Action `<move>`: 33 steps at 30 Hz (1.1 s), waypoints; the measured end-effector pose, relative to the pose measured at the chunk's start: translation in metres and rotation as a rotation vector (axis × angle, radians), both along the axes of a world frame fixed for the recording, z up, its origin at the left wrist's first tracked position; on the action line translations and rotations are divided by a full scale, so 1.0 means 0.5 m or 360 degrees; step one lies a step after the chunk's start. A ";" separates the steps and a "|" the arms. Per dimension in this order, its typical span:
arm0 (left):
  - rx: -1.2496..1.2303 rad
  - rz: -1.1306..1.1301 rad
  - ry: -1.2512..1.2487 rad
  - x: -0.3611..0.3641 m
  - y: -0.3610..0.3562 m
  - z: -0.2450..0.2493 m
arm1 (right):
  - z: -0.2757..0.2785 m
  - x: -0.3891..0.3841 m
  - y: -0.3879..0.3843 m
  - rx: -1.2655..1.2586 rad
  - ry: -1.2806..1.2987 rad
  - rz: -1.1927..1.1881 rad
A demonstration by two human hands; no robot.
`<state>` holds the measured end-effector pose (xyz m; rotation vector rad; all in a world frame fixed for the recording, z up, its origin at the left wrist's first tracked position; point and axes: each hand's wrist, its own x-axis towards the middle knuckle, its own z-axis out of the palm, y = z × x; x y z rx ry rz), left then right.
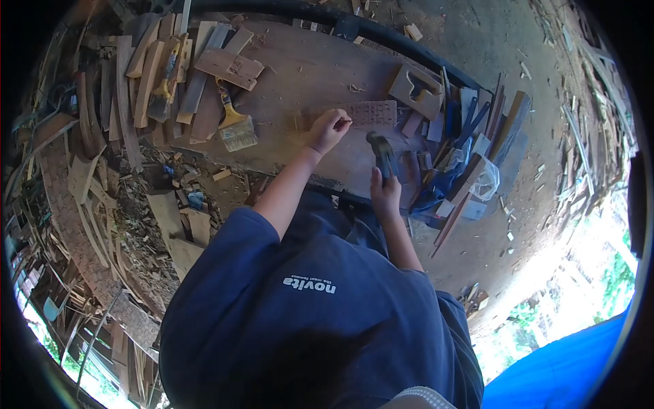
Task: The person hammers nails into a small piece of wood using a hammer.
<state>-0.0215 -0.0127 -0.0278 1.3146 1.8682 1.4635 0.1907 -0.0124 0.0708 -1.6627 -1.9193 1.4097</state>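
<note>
A narrow brown wooden board [381,116] with rows of small notches lies across the workbench [293,75]. Over its left part, my left hand [328,131] is closed in a pinch, and what sits between the fingertips is too small to name. My right hand [386,193] grips a hammer [385,158] by its handle, close to the near edge of the bench. The hammer's dark head points away from me, just below the right end of the board and apart from it.
Two paintbrushes [236,131] and several wood offcuts [146,85] lie on the left. To the right are a wooden block with a cut-out [415,92], blue-handled tools [470,119], strips of wood [511,126] and a clear plastic bag [486,180]. Wood scraps cover the ground.
</note>
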 end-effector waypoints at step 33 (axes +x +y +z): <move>-0.0143 -0.0171 -0.0254 -0.021 -0.011 -0.002 | -0.032 -0.127 0.042 0.0683 -0.0086 0.0450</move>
